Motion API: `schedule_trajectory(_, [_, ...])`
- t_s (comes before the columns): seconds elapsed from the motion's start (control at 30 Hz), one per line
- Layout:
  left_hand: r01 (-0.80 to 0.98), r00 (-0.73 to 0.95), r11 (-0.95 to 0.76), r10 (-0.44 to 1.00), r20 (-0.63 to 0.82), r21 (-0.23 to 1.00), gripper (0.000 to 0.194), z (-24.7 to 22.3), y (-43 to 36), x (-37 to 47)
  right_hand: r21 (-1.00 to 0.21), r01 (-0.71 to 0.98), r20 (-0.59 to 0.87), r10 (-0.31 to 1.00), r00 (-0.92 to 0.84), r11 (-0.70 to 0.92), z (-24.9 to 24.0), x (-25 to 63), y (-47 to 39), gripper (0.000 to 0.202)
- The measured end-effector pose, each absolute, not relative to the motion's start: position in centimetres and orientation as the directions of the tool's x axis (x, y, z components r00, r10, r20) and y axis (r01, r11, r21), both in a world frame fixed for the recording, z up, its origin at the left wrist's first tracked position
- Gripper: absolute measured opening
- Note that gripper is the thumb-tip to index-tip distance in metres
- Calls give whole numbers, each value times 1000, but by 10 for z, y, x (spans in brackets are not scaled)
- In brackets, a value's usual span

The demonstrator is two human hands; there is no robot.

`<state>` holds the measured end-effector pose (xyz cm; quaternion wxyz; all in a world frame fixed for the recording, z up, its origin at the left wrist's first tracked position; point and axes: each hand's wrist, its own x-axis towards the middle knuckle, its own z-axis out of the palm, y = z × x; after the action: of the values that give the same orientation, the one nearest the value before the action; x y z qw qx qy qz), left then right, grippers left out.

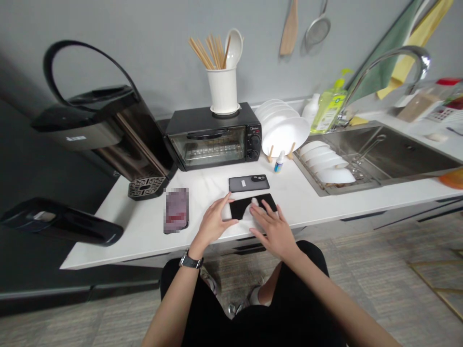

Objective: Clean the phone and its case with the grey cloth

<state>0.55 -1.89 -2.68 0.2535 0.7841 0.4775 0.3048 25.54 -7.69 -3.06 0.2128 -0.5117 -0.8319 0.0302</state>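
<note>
A smartphone (240, 208) with a dark screen lies face up near the counter's front edge. My left hand (214, 219) grips its left end between thumb and fingers. With fingers spread over the screen, my right hand (274, 230) presses a small white wipe (254, 201) onto the glass; most of the wipe is hidden under the fingers. Just behind the phone sits a dark phone case (249, 183) with a camera cutout and a small white label. A little white spray bottle (279, 162) with a blue label stands behind and to the right.
Another phone (176, 210), pixelated, lies to the left. Behind are a water dispenser (108, 130), a toaster oven (213, 144) carrying a utensil holder (223, 89), and racked white plates (285, 132). A black cylindrical appliance (65, 224) leans in from the left; the sink (398, 156) is at right.
</note>
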Motion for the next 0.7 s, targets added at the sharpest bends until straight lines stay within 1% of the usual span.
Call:
schedule_trajectory(0.1, [605, 356, -418, 903, 240, 677, 98, -26, -18, 7, -242, 914, 369, 902, -223, 325, -34, 271, -64, 59])
schedule_trajectory(0.17, [604, 359, -424, 901, 244, 675, 98, -26, -17, 7, -268, 916, 394, 902, -179, 299, -34, 251, -54, 63])
schedule_trajectory(0.23, [602, 364, -420, 901, 235, 679, 96, -26, -17, 7, -306, 878, 391, 889, -236, 368, -32, 220, -53, 66])
schedule_trajectory(0.3, [607, 364, -407, 906, 216, 683, 95, -26, -17, 7, -332, 811, 371, 858, -356, 481, -29, 196, -61, 66])
schedule_trajectory(0.37, [611, 366, -405, 906, 210, 680, 96, -25, -17, 6, -336, 767, 347, 829, -439, 547, -29, 197, -73, 65])
schedule_trajectory(0.4, [611, 369, -408, 905, 213, 678, 98, -25, -18, 6, -327, 770, 337, 829, -447, 548, -29, 207, -78, 64])
schedule_trajectory(0.47, [607, 376, -419, 900, 221, 675, 101, -24, -18, 6, -294, 822, 329, 859, -392, 488, -32, 239, -82, 60])
schedule_trajectory(0.53, [606, 372, -419, 901, 225, 676, 101, -23, -18, 7, -260, 887, 344, 895, -284, 382, -35, 270, -76, 57])
schedule_trajectory(0.6, [606, 365, -418, 902, 229, 677, 100, -22, -18, 7, -250, 924, 370, 911, -184, 288, -37, 282, -64, 58])
schedule_trajectory(0.63, [605, 364, -419, 902, 233, 677, 99, -23, -17, 7, -255, 929, 381, 911, -158, 267, -37, 278, -57, 61])
schedule_trajectory(0.7, [600, 369, -424, 899, 236, 679, 99, -23, -17, 8, -278, 917, 390, 906, -165, 286, -36, 255, -48, 68])
